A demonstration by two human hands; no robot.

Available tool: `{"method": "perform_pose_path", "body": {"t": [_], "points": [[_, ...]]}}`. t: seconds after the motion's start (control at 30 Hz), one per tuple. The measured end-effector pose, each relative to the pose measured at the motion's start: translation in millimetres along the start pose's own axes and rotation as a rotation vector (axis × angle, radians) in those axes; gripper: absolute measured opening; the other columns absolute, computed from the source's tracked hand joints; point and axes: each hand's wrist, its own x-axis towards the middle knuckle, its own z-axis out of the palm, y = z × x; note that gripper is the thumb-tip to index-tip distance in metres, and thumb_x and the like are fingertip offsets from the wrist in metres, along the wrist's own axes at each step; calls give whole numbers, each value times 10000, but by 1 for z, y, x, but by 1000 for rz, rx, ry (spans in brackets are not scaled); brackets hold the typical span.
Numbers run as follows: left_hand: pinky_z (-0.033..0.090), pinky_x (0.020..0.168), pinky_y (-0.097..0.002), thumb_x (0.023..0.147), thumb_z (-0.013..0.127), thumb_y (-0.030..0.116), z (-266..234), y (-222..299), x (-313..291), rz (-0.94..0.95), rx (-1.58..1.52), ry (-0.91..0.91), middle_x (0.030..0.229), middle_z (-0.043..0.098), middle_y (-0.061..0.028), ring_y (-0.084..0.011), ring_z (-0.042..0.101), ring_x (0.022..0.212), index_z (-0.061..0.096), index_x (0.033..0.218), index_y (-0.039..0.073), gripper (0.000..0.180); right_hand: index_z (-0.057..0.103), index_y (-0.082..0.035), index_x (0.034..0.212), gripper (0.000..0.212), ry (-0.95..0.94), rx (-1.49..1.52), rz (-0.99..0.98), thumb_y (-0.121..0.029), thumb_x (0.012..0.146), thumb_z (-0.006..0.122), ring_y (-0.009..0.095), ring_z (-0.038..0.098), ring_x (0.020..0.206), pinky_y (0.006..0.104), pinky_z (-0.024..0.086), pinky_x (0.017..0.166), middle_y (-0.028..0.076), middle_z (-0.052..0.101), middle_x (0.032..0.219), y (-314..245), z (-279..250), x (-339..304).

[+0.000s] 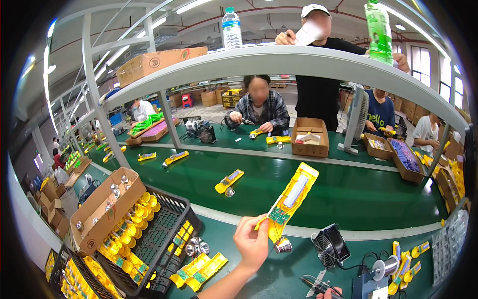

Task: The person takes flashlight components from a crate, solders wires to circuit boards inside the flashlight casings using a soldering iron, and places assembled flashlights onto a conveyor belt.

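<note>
My left hand point(251, 241) pinches the lower end of a yellow flashlight housing point(302, 182), held up tilted over the bench. Inside it lie a pale cylindrical battery point(297, 190) and a green circuit board point(280, 216). A shiny reflector cup point(283, 245) hangs at its lower end. At the bottom edge, my right hand point(330, 293) is mostly cut off; its fingers close around the dark handle of a soldering iron point(323, 285). Two more yellow housings with boards point(201, 271) lie left of my left forearm, beside several loose reflector cups point(197, 247).
A black crate point(172, 214) of yellow parts and a cardboard box point(107, 209) stand left. A small fan point(331, 245), solder spool point(386, 268) and more housings point(402, 269) sit right. A green conveyor point(259, 179) carries pieces point(229, 181); people work across it, beneath a shelf point(279, 57).
</note>
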Motion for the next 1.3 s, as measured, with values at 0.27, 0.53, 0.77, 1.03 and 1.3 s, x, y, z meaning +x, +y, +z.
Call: {"method": "perform_pose_path", "body": {"t": [0.27,0.53,0.77,1.03,1.3], "points": [[391,504,-172,762,590,-33,-21,11,3,66,-36,-24,769,507,-54,-74,486,639,602,855,-33,94,475,-22,904,108,7,-37,-89,-107,837,481,66,412,497,175,312,445,22,486,635,9,-8,5],[380,494,-200,721,592,-63,-32,4,9,310,54,8,734,517,-78,-110,470,594,588,841,-18,129,494,-27,908,119,136,122,3,-99,813,499,80,433,506,171,317,428,49,516,724,0,0,4],[418,464,-212,636,595,-123,-40,-9,10,575,153,-2,737,502,-76,-134,511,538,573,828,26,244,505,-27,885,112,107,142,4,-98,798,509,87,438,506,173,316,420,46,523,724,-1,1,4],[407,445,-210,637,548,-155,-35,-14,10,629,74,-45,753,493,-79,-132,505,524,550,822,21,255,507,-28,883,114,174,162,44,-110,803,510,94,444,518,182,325,425,44,517,725,-8,6,4],[435,564,-251,866,428,36,-22,-15,-4,-106,-270,-39,874,487,-123,-191,513,738,513,950,-2,126,497,-30,884,110,134,150,50,-106,806,511,98,460,551,183,348,446,52,519,758,-10,4,3]]}}
